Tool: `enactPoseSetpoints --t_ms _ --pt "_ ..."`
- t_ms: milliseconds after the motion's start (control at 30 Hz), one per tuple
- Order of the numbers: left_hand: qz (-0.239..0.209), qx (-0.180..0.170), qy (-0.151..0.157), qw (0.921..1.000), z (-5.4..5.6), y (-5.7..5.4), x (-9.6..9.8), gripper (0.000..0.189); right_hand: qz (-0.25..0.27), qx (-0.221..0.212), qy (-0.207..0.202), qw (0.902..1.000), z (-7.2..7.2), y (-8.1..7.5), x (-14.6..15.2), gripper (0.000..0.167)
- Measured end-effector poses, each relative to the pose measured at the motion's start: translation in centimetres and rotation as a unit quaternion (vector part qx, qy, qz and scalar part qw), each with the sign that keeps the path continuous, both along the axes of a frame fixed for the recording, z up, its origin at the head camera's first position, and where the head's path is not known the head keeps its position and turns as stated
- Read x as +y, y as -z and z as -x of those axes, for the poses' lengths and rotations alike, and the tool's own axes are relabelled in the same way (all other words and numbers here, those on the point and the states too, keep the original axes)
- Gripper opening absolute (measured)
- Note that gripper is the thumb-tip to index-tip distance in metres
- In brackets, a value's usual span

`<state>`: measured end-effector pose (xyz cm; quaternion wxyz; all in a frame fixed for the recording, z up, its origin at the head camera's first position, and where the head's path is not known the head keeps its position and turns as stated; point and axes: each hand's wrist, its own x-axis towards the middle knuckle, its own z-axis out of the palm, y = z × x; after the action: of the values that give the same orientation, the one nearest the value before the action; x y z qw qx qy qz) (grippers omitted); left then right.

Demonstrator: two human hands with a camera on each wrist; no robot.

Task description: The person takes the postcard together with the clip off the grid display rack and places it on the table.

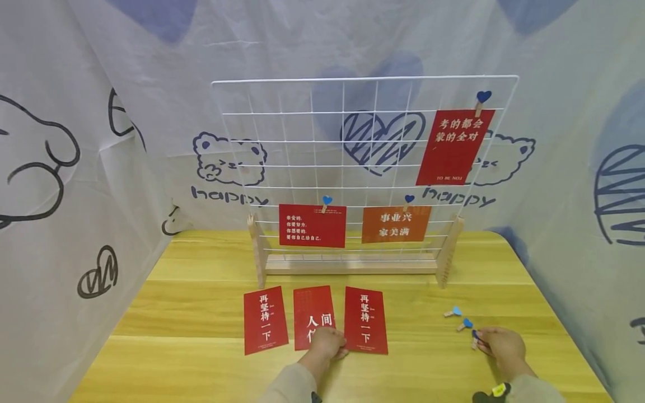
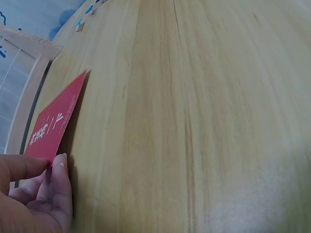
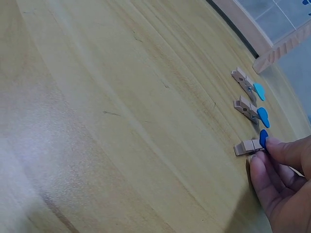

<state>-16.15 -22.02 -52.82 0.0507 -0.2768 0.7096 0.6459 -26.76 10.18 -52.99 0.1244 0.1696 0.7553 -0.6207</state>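
Observation:
My left hand [image 1: 328, 342] pinches the lower left corner of the rightmost red card [image 1: 365, 320] on the table. In the left wrist view that card [image 2: 57, 119] tilts up off the wood, between thumb and fingers. Just left of it lies another red card [image 1: 312, 308], its lower part hidden by the hand. A third red card [image 1: 265, 320] lies farther left. Over at the right, my right hand [image 1: 505, 346] holds a small wooden clothespin [image 3: 250, 146] by its dark blue heart end. Two more clothespins with lighter blue hearts, one middle [image 3: 252, 111] and one far [image 3: 246, 83], lie beside it.
Behind the cards stands a white wire grid [image 1: 327, 143] in a wooden base [image 1: 353, 266]. Heart clothespins hold a tall red card [image 1: 455, 148], a wide red card [image 1: 312, 225] and an orange card [image 1: 396, 224] on it. Printed cloth [image 1: 126, 184] surrounds the table [image 1: 186, 313].

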Motion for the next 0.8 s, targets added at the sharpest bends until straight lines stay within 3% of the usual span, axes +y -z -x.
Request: enactPoseSetpoints --t_ms 133,400,533,800 --pt "0.013 -0.003 0.004 0.9999 0.1 0.1 0.0 0.007 -0.021 0.004 0.004 0.9998 0.0 0.1 -0.1 0.026" --pt "0.044 -0.017 0.027 0.9985 0.7 1.6 -0.2 0.003 -0.041 0.012 -0.007 0.9991 -0.1 0.0 -0.2 0.028" --pt "0.068 -0.026 0.039 0.9966 0.6 0.8 -0.1 0.005 -0.033 0.012 -0.003 0.9994 -0.2 -0.1 -0.2 0.029" --pt "0.107 -0.003 0.059 0.9925 0.1 -0.5 -0.2 0.008 -0.045 0.009 -0.011 0.9989 -0.3 0.0 0.0 0.031"
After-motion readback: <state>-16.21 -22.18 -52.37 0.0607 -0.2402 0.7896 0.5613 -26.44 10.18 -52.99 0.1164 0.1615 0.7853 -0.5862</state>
